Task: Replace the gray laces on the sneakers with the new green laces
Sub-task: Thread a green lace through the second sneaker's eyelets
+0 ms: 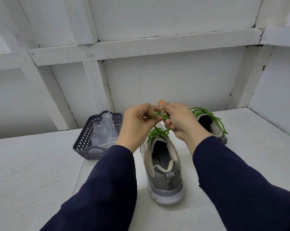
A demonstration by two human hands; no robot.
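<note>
Two hands [137,124] [180,121] on green lace [162,116]; "FOAM" on sneaker insole [158,162]

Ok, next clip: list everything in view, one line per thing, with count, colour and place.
near sneaker: one, grey and beige, on the table, heel towards the camera.
far sneaker: one, same colours, behind the right hand, partly hidden.
green laces: on both sneakers; the far sneaker's ends hang loose.
basket: one, dark grey, left of the sneakers.
plastic bag: one, clear, inside the basket.
table: one, white.
wall: white, panelled, behind the table.
left hand: pinches the near sneaker's lace.
right hand: grips the same lace.
sleeves: two, navy.
</note>
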